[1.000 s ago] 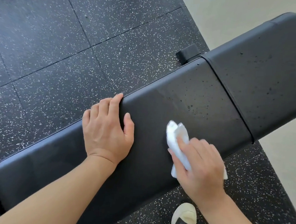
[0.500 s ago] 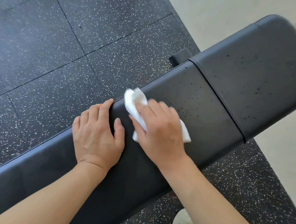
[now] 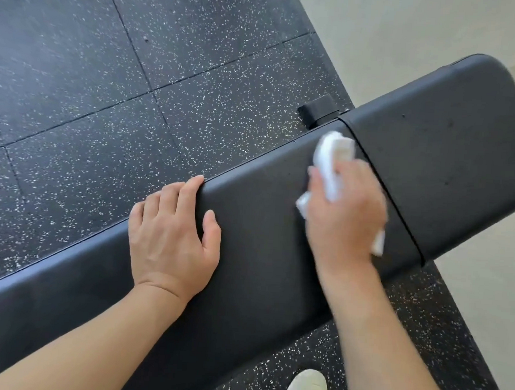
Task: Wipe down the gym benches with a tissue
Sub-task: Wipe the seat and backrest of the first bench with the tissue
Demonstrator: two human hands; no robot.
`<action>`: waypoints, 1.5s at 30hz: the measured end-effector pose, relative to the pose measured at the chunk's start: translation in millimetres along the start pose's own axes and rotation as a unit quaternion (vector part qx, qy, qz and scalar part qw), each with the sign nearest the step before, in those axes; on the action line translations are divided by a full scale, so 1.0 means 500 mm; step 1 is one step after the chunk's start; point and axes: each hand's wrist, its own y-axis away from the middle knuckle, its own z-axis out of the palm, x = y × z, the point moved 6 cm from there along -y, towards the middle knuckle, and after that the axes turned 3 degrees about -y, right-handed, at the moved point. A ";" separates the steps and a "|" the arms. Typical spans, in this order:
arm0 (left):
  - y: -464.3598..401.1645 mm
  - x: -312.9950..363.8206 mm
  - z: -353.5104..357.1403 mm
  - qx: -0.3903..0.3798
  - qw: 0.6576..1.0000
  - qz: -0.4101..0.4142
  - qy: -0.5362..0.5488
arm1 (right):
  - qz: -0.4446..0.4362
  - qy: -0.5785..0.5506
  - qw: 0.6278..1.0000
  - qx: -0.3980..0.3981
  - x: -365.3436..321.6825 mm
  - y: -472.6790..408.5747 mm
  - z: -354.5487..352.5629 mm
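Pressing a crumpled white tissue against the black padded desk, the fingers of the right hand curl round the wad and hold it; they are blurred, so how each one lies cannot be told. The tissue sits on the long pad just beside the seam that parts it from the shorter, wider pad to the right, with one corner showing at the thumb side of the hand and another below its outer edge. The left hand rests flat on the long pad, well apart from the tissue, its fingers straight and close together, their tips bent over the far edge, the thumb lying on the top surface and holding nothing. Both forearms come in bare from the lower edge of the view. A small black bracket juts from the far side of the desk by the seam. Under it lies a dark rubber floor flecked with white and cut into tiles, meeting a pale floor at the upper right. The pale toe of a shoe shows at the bottom. No container is in view, and no brand, label or writing can be read anywhere.
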 end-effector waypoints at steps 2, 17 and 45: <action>0.001 0.001 -0.001 0.000 1.000 0.004 -0.003 | -0.056 -0.001 0.998 -0.032 -0.109 0.013 0.051; 0.002 -0.001 0.004 0.020 1.000 0.010 -0.003 | -0.009 0.016 1.000 0.025 0.077 -0.027 -0.037; 0.001 0.000 0.007 0.018 1.000 0.014 0.005 | -0.275 -0.023 0.956 -0.097 -0.139 0.072 0.060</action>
